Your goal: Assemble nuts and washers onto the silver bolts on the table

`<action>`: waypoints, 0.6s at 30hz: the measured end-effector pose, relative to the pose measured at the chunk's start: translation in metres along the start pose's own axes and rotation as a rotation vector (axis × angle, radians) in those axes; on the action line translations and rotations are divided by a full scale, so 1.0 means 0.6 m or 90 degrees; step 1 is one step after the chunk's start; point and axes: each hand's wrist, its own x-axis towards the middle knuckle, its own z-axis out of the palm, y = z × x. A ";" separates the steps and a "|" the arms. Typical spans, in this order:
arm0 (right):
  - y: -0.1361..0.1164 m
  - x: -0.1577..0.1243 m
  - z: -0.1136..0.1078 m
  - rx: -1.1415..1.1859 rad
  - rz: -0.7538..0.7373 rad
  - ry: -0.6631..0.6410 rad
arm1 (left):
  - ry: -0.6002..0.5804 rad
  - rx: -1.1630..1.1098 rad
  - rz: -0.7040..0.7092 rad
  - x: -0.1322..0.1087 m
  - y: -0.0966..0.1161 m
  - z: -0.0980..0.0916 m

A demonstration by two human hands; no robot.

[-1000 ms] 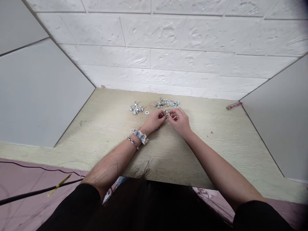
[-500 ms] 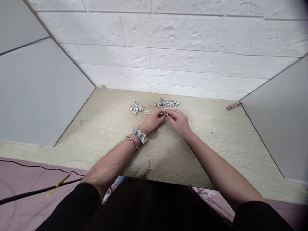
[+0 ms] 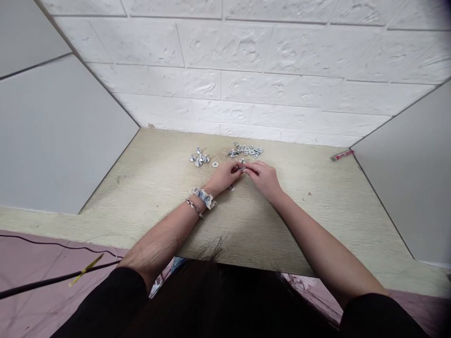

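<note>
The left hand [image 3: 223, 177] and the right hand [image 3: 265, 179] are meeting fingertip to fingertip over the middle of the pale wood-grain counter [image 3: 317, 220]. Both are pinching a small silver metal fastener [image 3: 243, 167] between them, just above the board; its exact shape is too small to tell. The other fingers of each hand are curling loosely.

Just beyond the fingertips a scattered pile of silver screws and washers [image 3: 247, 150] is lying on the counter, and a smaller cluster of silver screws [image 3: 198, 158] is sitting to its left, with a single flat silver washer [image 3: 215, 164] beside it. A blue-and-white frilled scrunchie [image 3: 204, 197] and a silver chain bracelet [image 3: 195, 208] are circling the left wrist. A slim red stick-shaped object [image 3: 342, 155] is lying well apart at the counter's far right edge.
</note>
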 end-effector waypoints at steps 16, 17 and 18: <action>-0.021 -0.010 0.001 -0.091 -0.004 -0.031 | -0.014 -0.035 -0.006 -0.006 0.010 -0.003; -0.023 -0.011 0.001 -0.086 -0.006 -0.023 | -0.012 -0.038 -0.005 -0.006 0.011 -0.003; -0.024 -0.011 0.002 -0.081 -0.007 -0.011 | -0.009 -0.040 -0.005 -0.006 0.011 -0.002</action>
